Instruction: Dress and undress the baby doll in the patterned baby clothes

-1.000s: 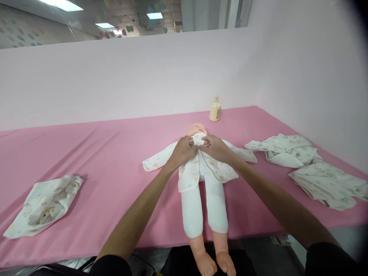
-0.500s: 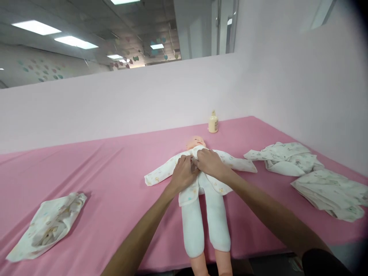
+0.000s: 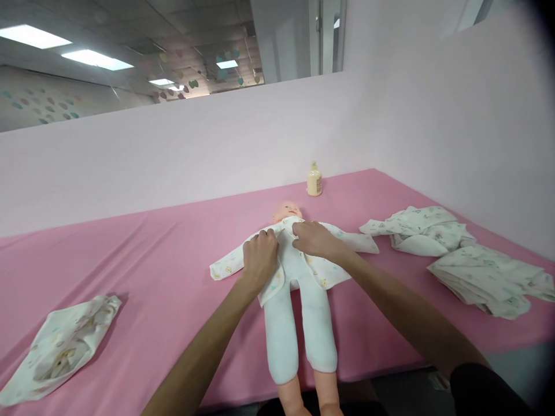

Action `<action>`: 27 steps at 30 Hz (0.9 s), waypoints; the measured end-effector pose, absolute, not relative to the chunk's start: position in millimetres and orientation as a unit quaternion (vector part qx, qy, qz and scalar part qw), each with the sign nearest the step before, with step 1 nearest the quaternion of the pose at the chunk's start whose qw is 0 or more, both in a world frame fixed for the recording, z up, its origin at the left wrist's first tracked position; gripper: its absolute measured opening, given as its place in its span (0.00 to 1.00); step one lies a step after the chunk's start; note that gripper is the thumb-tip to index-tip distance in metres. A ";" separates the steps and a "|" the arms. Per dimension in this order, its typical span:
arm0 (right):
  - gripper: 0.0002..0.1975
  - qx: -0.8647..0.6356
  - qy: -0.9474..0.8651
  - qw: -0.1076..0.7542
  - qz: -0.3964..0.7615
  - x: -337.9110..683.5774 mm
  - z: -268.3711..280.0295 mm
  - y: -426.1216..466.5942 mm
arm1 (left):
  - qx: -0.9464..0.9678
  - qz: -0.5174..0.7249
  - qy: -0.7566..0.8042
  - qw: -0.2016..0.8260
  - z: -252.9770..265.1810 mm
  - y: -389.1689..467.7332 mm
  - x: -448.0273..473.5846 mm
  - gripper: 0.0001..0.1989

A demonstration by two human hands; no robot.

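A baby doll (image 3: 288, 211) lies on its back, legs toward me, wearing a white long-sleeved jacket (image 3: 229, 264) with small printed figures. The jacket hangs open at the front over a plain white body and legs (image 3: 281, 335). My left hand (image 3: 261, 254) is closed on the jacket's left front edge, just below the collar. On the other side, my right hand (image 3: 315, 238) pinches the right front edge near the neck. Both sleeves are spread out sideways. The fingertips of both hands are partly hidden.
A pink sheet (image 3: 165, 277) covers the table. A cream pump bottle (image 3: 314, 180) stands behind the doll by the white wall (image 3: 182, 156). Printed white clothes (image 3: 425, 231) lie crumpled at the right, with a folded cloth (image 3: 489, 280) nearer. Another printed cloth piece (image 3: 60, 346) lies at the left.
My hands were together at the doll's chest; now they are apart, the left one moved leftward, and the jacket front is opened wider. The view has shifted slightly.
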State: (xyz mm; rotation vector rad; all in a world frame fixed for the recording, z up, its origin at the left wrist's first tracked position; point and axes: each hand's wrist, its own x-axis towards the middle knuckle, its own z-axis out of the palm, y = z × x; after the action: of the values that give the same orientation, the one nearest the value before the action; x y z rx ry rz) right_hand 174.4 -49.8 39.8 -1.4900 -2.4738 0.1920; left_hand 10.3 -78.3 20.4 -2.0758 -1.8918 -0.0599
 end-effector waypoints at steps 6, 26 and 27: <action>0.10 -0.531 -0.820 0.168 0.130 176.9 42.4 -38.0 | -0.719 -0.087 -0.661 0.197 7.5 -65.1 -6.4 0.16; 0.08 -0.513 -0.771 0.260 0.274 180.1 55.7 -42.2 | -0.776 -0.267 -0.512 0.256 -13.2 -56.2 -2.7 0.15; 0.07 -0.510 -0.767 0.264 0.284 179.7 55.1 -42.3 | -0.776 -0.262 -0.513 0.255 -12.7 -56.5 -1.6 0.15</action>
State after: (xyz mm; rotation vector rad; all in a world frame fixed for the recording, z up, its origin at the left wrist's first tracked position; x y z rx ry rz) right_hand 179.7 -42.3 55.1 -1.3791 -2.0740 0.7682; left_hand -1.6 -56.5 -12.7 -2.1088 -1.3936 -0.7124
